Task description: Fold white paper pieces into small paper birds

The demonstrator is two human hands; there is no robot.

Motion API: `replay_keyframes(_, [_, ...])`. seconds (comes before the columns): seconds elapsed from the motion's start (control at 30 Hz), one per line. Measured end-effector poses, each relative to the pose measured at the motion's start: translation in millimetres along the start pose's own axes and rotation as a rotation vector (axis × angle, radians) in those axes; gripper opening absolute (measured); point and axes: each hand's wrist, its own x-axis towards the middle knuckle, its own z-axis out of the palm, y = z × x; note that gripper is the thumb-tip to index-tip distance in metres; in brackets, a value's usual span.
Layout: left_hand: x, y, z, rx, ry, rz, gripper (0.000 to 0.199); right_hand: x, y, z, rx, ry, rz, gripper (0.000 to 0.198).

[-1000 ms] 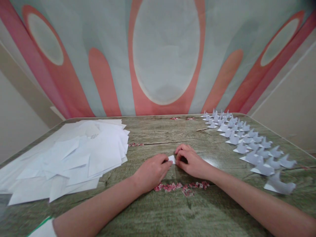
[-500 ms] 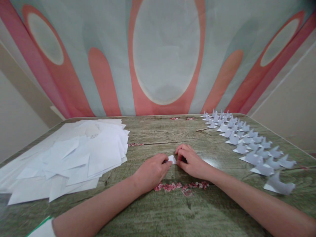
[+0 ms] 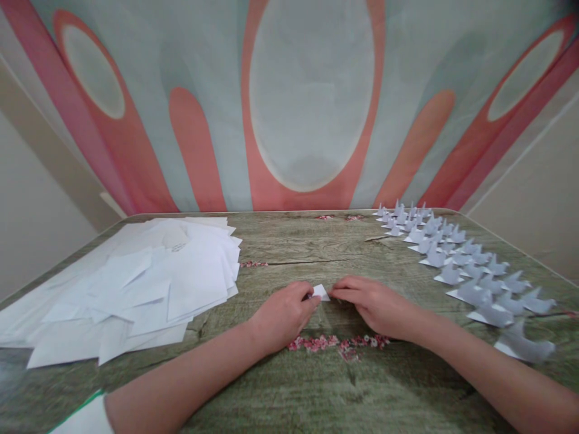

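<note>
A small piece of folded white paper (image 3: pixel 321 293) lies low over the middle of the table, pinched at its left side between the thumb and fingers of my left hand (image 3: pixel 286 313). My right hand (image 3: pixel 377 304) is at the paper's right corner, its fingers held close together and their tips touching or almost touching it. The thumb of that hand is mostly hidden beneath the fingers. Part of the folded paper is covered by my left fingertips, so its full shape does not show.
Loose white paper sheets (image 3: pixel 199 283) form a spread pile on the left. Rows of folded white paper birds (image 3: pixel 470 293) stand along the right side of the wood-patterned table (image 3: pixel 298 241). Behind the table hangs a grey and coral patterned cloth (image 3: pixel 312 102).
My right hand has shifted right and flattened, its curled fingers now straighter at the paper's corner. My left hand keeps its pinch. The whole view has shifted slightly.
</note>
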Motion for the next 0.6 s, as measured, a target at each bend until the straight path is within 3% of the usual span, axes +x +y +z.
replay_keyframes(0.3, [0.1, -0.9, 0.8, 0.034, -0.006, 0.012, 0.028, 1.2, 1.0, 11.4, -0.209, -0.027, -0.099, 0.039])
replay_keyframes(0.6, [2.0, 1.5, -0.7, 0.064, -0.001, -0.015, 0.031, 8.3, -14.6, 14.3, -0.409, -0.047, -0.105, 0.025])
